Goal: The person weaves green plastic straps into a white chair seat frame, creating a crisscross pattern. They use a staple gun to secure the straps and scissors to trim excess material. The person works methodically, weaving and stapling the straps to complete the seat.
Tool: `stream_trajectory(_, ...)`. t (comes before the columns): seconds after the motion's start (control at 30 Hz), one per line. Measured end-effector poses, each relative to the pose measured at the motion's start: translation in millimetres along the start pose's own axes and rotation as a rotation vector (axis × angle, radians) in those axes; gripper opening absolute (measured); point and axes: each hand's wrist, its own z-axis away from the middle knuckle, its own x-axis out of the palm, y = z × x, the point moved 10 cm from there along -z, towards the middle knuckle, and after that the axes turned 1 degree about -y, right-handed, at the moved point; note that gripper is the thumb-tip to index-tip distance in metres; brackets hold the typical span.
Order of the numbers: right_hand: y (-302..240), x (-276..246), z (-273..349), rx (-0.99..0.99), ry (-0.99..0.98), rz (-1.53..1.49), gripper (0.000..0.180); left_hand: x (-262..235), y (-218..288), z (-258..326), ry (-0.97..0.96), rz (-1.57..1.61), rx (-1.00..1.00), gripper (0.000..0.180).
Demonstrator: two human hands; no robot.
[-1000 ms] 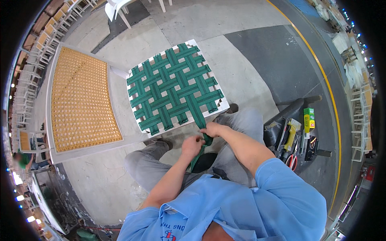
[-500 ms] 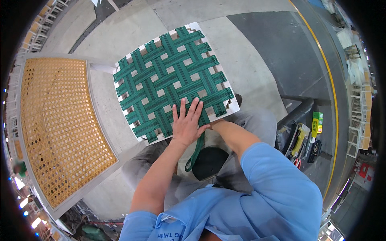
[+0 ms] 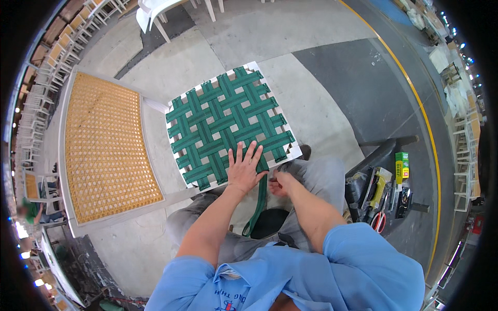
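Note:
Green webbing [image 3: 228, 122] is woven in a lattice across the white chair seat frame [image 3: 294, 153] in front of me. My left hand [image 3: 245, 170] lies flat on the near edge of the weave, fingers spread and thumb out to the right. From under that edge a loose green strap [image 3: 258, 205] hangs down between my knees and folds back at its lower end. My right hand [image 3: 280, 184] is just right of the strap, below the seat edge, with its fingers curled in. Whatever they may hold is too small to make out.
The chair's cane backrest [image 3: 111, 147] stands at the left. On my right, a dark holder carries red-handled scissors [image 3: 379, 222], a yellow-handled tool [image 3: 378, 192] and a green-yellow box [image 3: 402, 165]. White furniture [image 3: 155, 11] stands far ahead; a person [image 3: 32, 211] is at far left.
My right hand has come out from under the seat edge, toward me, and now shows beside the strap. My left hand stays pressed on the webbing. The whole view has shifted.

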Motion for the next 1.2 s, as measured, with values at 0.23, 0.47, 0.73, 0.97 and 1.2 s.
stream_trajectory(0.23, -23, 81, 10, -0.042, -0.550, -1.010, 0.058, 0, 0, 1, 0.003, 0.011, -0.005, 0.096)
stream_trajectory(0.47, -52, 74, -18, -0.139, -0.364, -1.099, 0.048, 13, -3, -1, -0.073, 0.001, -0.034, 0.096)
stream_trajectory(0.73, -78, 65, -33, -0.179, -0.268, -1.163, 0.047, -10, 6, 7, 0.091, 0.102, -0.017, 0.079)
stream_trajectory(0.97, -88, 63, -55, -0.185, -0.204, -1.181, 0.046, 110, -3, 112, -0.236, 1.291, -0.935, 0.034)
stream_trajectory(1.2, -88, 55, -73, -0.192, -0.134, -1.189, 0.046, 209, 32, 71, -0.441, 2.706, -1.263, 0.031)
